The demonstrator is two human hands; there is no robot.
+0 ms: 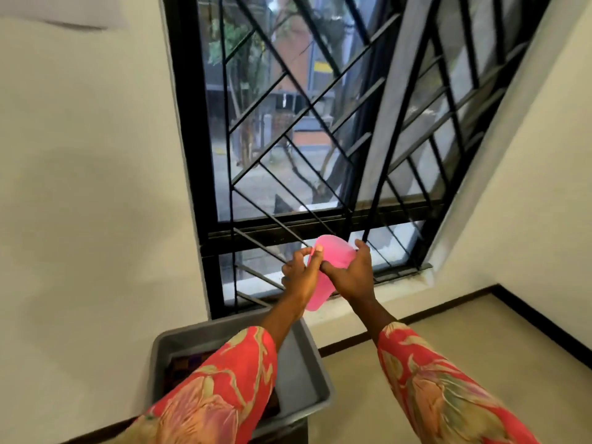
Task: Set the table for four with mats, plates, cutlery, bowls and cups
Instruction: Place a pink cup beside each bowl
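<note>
**Evidently early: one cup in hand, no table in view**

Item: pink cup (333, 256), plastic, possibly more than one nested; a second pink edge is seen lower, between the wrists, and the count cannot be told. It is held in the air in front of the barred window (320, 123), above the far edge of the grey tub (304, 363).

Left hand (299, 274): fingers curled, thumb and fingertips pinched on the cup's near rim.

Right hand (352, 272): fingers curled round the cup's right side, grip closed on it.

Grey tub: set at the wall below the window; something dark and patterned is seen inside at its left edge, partly hidden by a floral sleeve (230, 386).

Progress: no table, mats, plates, cutlery or bowls are shown. Fetching of cups is judged under way; all laying is judged outstanding, as far as can be seen.
</note>
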